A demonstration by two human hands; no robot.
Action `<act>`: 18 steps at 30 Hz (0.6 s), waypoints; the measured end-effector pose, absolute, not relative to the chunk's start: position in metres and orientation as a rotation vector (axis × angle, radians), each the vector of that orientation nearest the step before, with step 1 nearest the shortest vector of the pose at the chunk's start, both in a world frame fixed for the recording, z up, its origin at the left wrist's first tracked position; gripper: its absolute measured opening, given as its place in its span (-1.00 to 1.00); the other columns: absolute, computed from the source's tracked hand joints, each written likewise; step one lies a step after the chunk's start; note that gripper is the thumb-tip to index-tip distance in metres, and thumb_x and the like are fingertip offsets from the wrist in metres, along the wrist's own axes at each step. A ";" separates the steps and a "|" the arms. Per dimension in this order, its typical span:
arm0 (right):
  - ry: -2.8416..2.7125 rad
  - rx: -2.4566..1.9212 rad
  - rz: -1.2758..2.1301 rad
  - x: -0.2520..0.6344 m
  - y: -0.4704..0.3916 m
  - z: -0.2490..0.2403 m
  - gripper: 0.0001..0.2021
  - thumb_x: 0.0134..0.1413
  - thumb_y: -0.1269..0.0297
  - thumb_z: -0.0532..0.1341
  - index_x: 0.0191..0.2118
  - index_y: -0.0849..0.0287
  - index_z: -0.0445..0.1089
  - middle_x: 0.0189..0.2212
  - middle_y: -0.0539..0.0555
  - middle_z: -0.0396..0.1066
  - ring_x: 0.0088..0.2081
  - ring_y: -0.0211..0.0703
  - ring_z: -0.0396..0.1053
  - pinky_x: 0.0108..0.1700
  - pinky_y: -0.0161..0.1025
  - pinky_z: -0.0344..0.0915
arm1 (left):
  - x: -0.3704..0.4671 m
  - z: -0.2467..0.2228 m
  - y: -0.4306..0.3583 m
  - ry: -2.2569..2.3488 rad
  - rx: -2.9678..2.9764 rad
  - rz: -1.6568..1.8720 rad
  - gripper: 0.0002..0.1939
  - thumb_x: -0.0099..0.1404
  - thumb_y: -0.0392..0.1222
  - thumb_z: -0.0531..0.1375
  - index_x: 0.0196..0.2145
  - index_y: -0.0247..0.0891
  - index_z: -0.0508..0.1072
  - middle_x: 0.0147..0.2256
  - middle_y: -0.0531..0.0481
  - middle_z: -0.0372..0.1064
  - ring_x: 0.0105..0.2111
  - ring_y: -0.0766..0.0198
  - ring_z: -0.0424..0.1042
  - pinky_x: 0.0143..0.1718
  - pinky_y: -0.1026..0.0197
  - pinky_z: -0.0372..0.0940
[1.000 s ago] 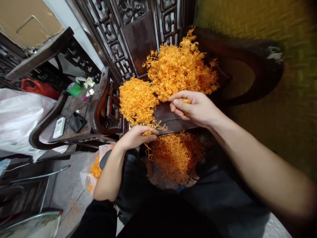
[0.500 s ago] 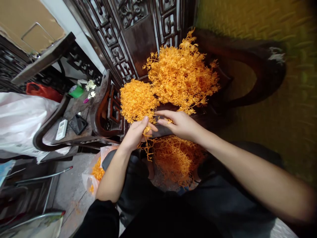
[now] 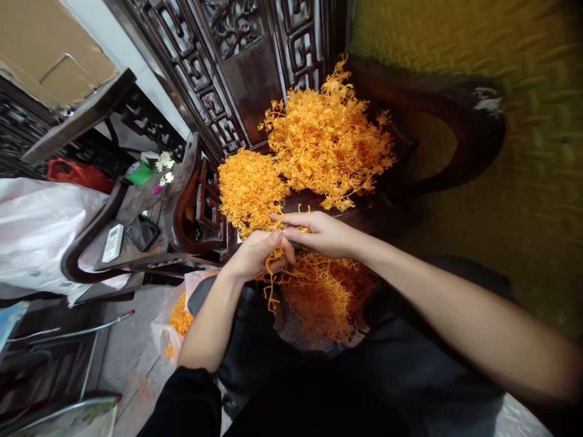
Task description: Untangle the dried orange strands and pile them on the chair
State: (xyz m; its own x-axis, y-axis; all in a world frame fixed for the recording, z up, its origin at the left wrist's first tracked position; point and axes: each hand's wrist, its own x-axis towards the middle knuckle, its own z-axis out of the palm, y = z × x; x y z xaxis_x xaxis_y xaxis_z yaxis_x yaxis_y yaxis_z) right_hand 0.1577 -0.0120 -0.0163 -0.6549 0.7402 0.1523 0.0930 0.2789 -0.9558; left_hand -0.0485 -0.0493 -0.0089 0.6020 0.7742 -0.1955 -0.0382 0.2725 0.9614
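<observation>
The left hand (image 3: 254, 255) is closed around a small bunch of orange strands (image 3: 272, 276) that dangle below its fingers. The right hand (image 3: 321, 233) meets it fingertip to fingertip, pinching the same strands at the top. Just beyond lie two orange piles on a dark wooden chair (image 3: 319, 209): a dense pile (image 3: 248, 188) and a looser, bigger one (image 3: 325, 139). Below the hands sits another orange heap (image 3: 328, 294).

- You pinch a small bunch of thin orange strands (image 3: 272, 267) between both hands; loose ends dangle below the front edge of the dark wooden seat (image 3: 314, 203).
- The strands are curly, tangled and dry-looking.
</observation>
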 end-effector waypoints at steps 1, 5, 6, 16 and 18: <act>-1.918 -0.703 1.517 0.156 -0.013 -0.016 -0.58 0.35 0.08 0.15 0.21 0.09 0.45 -0.44 -0.02 0.48 -0.42 -0.22 0.39 -0.33 -0.27 0.30 | -0.047 -0.010 -0.050 0.731 1.173 0.598 -0.33 0.40 0.34 0.11 -0.43 -0.38 0.56 -0.74 0.12 0.10 -0.77 0.47 0.04 -0.70 0.36 -0.06; -1.854 -0.654 1.514 0.153 -0.011 -0.017 -0.61 0.37 0.04 0.13 0.05 0.20 0.52 -0.49 -0.03 0.42 -0.51 -0.29 0.29 -0.40 -0.29 0.22 | -0.043 -0.007 -0.053 0.621 1.130 0.571 -0.34 0.39 0.34 0.12 -0.49 -0.35 0.53 -0.75 0.12 0.08 -0.78 0.46 0.03 -0.71 0.35 -0.05; -1.891 -0.683 1.370 0.154 -0.008 -0.018 -0.67 0.35 0.07 0.16 -0.08 0.22 0.55 -0.43 0.03 0.47 -0.43 -0.25 0.36 -0.33 -0.27 0.27 | -0.043 -0.006 -0.053 0.606 1.132 0.579 -0.35 0.39 0.33 0.14 -0.50 -0.35 0.52 -0.75 0.12 0.08 -0.77 0.46 0.04 -0.70 0.35 -0.05; -2.273 -1.230 0.476 0.173 0.035 -0.046 -0.78 0.30 0.27 0.18 -0.19 0.13 0.60 -0.26 0.16 0.59 -0.28 -0.07 0.47 -0.24 -0.16 0.27 | -0.038 -0.005 -0.057 0.870 1.093 0.669 -0.37 0.33 0.32 0.22 -0.58 -0.34 0.45 -0.72 0.15 0.03 -0.74 0.49 0.03 -0.70 0.37 -0.13; -2.190 -1.426 0.442 0.183 0.044 -0.049 -0.80 0.23 0.32 0.22 -0.23 0.16 0.63 -0.29 0.18 0.60 -0.29 -0.03 0.49 -0.24 -0.14 0.27 | -0.042 0.004 -0.060 0.831 1.092 0.720 -0.37 0.30 0.33 0.24 -0.58 -0.33 0.45 -0.73 0.17 -0.01 -0.75 0.49 -0.01 -0.70 0.37 -0.13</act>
